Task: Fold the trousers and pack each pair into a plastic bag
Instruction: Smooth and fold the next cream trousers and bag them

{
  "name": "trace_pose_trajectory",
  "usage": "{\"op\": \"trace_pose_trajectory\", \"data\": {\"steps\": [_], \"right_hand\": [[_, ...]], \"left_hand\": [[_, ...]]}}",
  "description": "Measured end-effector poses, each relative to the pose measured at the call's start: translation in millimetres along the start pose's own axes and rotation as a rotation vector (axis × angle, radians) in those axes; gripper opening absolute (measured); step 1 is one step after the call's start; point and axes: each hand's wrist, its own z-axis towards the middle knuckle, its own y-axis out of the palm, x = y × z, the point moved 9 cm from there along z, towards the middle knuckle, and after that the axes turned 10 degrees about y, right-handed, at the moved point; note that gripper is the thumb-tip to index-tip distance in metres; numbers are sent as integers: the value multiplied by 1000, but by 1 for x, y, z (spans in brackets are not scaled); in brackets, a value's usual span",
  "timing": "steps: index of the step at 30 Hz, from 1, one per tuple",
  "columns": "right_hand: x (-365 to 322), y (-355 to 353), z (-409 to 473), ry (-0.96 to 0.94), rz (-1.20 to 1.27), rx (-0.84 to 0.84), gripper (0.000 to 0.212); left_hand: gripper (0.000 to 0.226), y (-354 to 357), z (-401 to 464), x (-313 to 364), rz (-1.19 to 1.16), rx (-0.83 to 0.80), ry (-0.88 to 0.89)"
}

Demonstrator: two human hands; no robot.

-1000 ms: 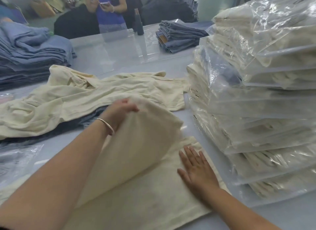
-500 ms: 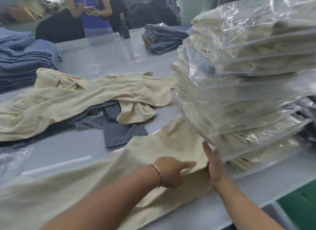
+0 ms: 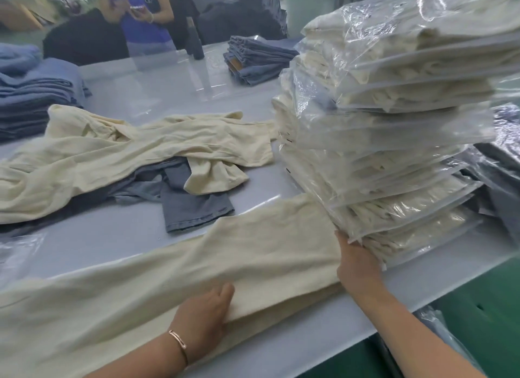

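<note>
Along the near edge of the pale tabletop [image 3: 118, 231] lies a pair of cream trousers [image 3: 174, 282], stretched lengthwise from the lower left toward the stack of bagged trousers [image 3: 380, 141] at right. Its far end touches the foot of that stack. The left hand [image 3: 205, 313], which wears a thin bracelet [image 3: 178, 345] at the wrist, grasps the near long edge of the cream trousers: the thumb lies on top of the upper layer, and the fingers are tucked beneath it, hidden. The right hand [image 3: 356, 265] rests at the right end of the cream trousers, just beside the lowest bags; its fingers appear to reach round the fabric end, though they are hidden and the grasp cannot be told for certain.

Behind, near the middle of the tabletop, a loose heap of cream trousers [image 3: 135, 149] lies draped over grey-blue trousers [image 3: 191, 206], one leg of which projects toward the viewer. A pile of folded blue garments [image 3: 31, 96] stands at far left, and a smaller pile of folded denim [image 3: 259, 59] at the far side. A dark bottle [image 3: 194, 40] stands upright near the far edge. A person in a blue top [image 3: 146, 14] is beyond the tabletop, holding a phone. Clear plastic bags [image 3: 19, 254] lie flat at the left edge.
</note>
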Motion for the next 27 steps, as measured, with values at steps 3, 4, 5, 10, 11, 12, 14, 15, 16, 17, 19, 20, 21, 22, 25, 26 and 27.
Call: {"op": "trace_pose_trajectory", "data": {"steps": [3, 4, 5, 10, 11, 12, 14, 15, 16, 17, 19, 20, 21, 22, 25, 26, 27], "right_hand": [[2, 1, 2, 23, 7, 4, 74], [4, 2, 3, 44, 36, -14, 66], [4, 3, 4, 65, 49, -36, 55], [0, -2, 10, 124, -12, -117, 62], [-1, -2, 11, 132, -4, -142, 69], [-1, -1, 11, 138, 0, -170, 74], [-1, 2, 10, 156, 2, -218, 79], [0, 3, 11, 169, 5, -239, 78], [1, 4, 13, 185, 20, -264, 74], [2, 7, 15, 199, 52, -294, 69], [0, 14, 17, 221, 166, -363, 57], [-2, 17, 17, 229, 223, -393, 53], [-4, 20, 16, 231, 262, -412, 49], [-5, 22, 15, 228, 273, -418, 47], [-3, 17, 22, 235, 278, -341, 42], [-3, 11, 27, 242, 292, -296, 37], [-4, 5, 31, 241, 303, -250, 32]], "left_hand": [[32, 6, -14, 5, -141, -96, 83], [25, 14, -18, 5, -240, -173, 78], [23, 17, -20, 5, -341, -205, 66], [31, 3, -33, -62, -542, 156, -241], [25, -3, -39, -91, -495, 285, -348], [16, -7, -48, -122, -434, 378, -466], [25, -2, -68, -178, -332, 348, -701], [35, 8, -78, -203, -295, 247, -802], [41, 18, -88, -223, -255, 136, -876], [41, 26, -94, -238, -218, 53, -915], [29, 33, -101, -255, -206, 2, -951], [21, 35, -103, -259, -213, -2, -952], [15, 37, -104, -262, -214, -26, -936], [14, 37, -103, -264, -206, -64, -915], [15, 20, -100, -276, -92, -3, -880], [15, 6, -98, -280, -52, 81, -890], [14, -7, -96, -283, -15, 164, -903]]}}
